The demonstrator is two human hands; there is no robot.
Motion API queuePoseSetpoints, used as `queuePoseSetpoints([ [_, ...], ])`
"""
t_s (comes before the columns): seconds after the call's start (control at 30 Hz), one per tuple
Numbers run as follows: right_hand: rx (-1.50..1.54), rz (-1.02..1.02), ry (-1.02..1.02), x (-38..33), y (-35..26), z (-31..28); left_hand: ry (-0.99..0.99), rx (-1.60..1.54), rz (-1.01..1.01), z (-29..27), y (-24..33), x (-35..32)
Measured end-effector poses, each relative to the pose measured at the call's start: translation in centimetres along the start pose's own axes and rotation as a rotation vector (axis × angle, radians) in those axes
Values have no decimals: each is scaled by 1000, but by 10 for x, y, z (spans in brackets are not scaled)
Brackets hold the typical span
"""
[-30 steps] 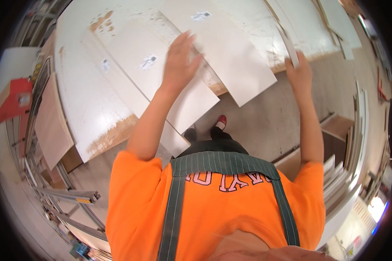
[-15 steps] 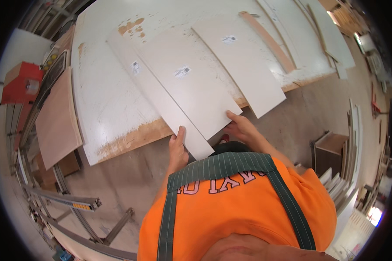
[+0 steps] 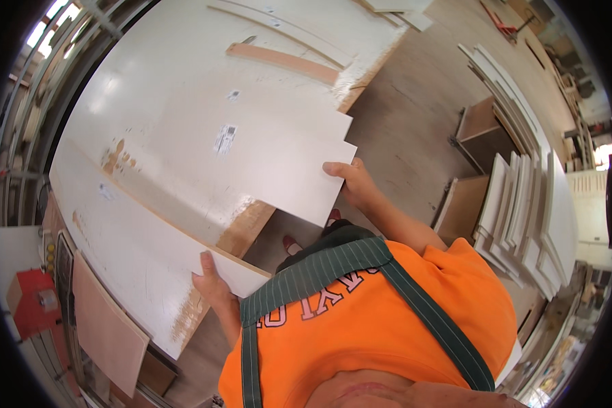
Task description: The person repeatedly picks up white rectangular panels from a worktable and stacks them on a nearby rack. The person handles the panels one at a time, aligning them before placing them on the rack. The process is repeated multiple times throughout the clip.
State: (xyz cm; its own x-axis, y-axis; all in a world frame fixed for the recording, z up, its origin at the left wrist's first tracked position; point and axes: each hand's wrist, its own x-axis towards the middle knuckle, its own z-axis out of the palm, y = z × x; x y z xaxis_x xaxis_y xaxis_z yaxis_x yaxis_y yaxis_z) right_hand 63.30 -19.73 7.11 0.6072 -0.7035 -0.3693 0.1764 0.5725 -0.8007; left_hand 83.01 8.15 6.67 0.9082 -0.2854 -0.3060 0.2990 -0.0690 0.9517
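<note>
My left hand is closed on the near end of a long, narrow white panel, thumb on top. That panel lies along the left part of the worktable, its near end sticking out past the edge. In my right hand is the near right corner area of a wider white panel, which bears a printed label. The wider panel also overhangs the table edge, and a third white panel lies against or partly under it; which one I cannot tell. A gap of table surface separates the narrow panel from the wider one.
The white worktable has a worn brown edge. A brown strip and thin white strips lie farther back. To the right stand stacked white panels and brown boxes. A red machine part is at left.
My view has turned to the right. The narrow panel has moved left, away from the wider one, while the wider panel has shifted right, up to the third panel. Both hands keep hold.
</note>
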Motion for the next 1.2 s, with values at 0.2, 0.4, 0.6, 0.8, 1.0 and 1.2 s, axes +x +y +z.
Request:
queuePoseSetpoints([
  [0.2, -488, 162, 84, 45, -15, -82, -38, -8, 56, 72, 28, 20],
  [0.4, -462, 220, 26, 72, 17, -88, -108, 60, 158, 172, 65, 27],
  [0.6, 372, 243, -34, 79, 37, -55, -162, 127, 149, 283, 118, 64],
  [0.8, 96, 90, -21, 83, -65, -114, -554, 21, -8, 444, 149, 165],
  [1.0, -84, 143, -33, 77, -166, -171, -583, 63, -24, 601, 115, 267],
  [1.2, -98, 72, 59, 82, -226, -204, -558, 59, -104, 696, 44, 327],
])
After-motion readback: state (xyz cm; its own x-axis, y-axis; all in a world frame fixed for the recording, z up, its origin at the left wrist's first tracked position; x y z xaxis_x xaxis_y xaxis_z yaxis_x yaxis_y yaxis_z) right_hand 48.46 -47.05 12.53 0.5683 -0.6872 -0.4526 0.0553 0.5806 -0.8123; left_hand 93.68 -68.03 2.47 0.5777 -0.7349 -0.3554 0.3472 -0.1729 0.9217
